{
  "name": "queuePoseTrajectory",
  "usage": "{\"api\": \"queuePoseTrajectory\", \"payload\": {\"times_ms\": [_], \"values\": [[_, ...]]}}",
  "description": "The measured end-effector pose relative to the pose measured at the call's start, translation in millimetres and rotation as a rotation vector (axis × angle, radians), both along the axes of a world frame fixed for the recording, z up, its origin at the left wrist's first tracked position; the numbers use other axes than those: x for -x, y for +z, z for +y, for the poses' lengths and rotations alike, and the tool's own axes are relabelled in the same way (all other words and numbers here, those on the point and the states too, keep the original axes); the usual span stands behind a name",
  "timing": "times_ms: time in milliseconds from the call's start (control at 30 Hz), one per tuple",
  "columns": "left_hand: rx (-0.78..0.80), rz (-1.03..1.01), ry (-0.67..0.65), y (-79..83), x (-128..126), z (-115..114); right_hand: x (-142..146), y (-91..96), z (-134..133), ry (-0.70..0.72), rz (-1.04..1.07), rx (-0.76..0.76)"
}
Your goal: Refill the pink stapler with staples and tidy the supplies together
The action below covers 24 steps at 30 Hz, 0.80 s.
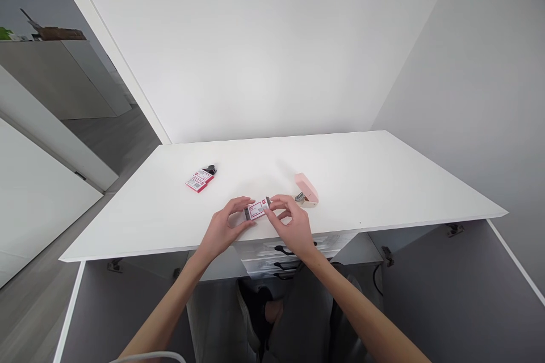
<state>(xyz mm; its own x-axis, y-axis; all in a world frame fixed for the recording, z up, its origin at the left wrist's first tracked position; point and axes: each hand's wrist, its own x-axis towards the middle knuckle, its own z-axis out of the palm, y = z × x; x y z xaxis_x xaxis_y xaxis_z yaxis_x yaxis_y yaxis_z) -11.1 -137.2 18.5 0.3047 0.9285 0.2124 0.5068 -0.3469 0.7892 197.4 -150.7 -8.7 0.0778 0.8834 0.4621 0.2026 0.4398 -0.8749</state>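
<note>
box: small white-and-red cardboard box (pixel 256 210), held just above the near-centre of the white worktop (pixel 383 181), close to its front edge
box axis: long axis runs left-right, right end tipped slightly up and away; a grey end shows on each side, could be an inner tray, too small to tell
left hand (pixel 223 227): fingers curled, thumb and fingertips pinching the box's left end
right hand (pixel 293 224): fingers bent, tips pinching the box's right end; thumb side partly hidden
key relation: box sits between the two hands, one on each short end, so both are equally near; grip is along the long axis
stapler: pale pink plastic stapler (pixel 306 190) on the worktop, just beyond and right of the right hand, apart from it; nearer the right hand than the left
spare boxes: red-and-white flat boxes (pixel 198 180), stacked or overlapping, well left of the left hand
black item: small black object (pixel 210 169) touching the far corner of those boxes; can't tell what it is
below: white drawer unit with dark handles (pixel 272 252) under the worktop
</note>
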Motion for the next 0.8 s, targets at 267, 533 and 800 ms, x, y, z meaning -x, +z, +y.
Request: {"api": "queuePoseTrajectory", "payload": {"times_ms": [267,533,800], "values": [[0.008,0.011,0.011,-3.1,1.7,1.8,-5.7,6.5,2.0,0.010,-0.241,-0.259],[-0.048,0.072,0.042,-3.1,0.1,0.1,-4.0,2.9,-2.4,0.066,-0.305,-0.403],[-0.062,0.060,0.089,-5.4,1.0,2.4,0.1,1.7,-3.8,0.028,-0.294,-0.544]]}}
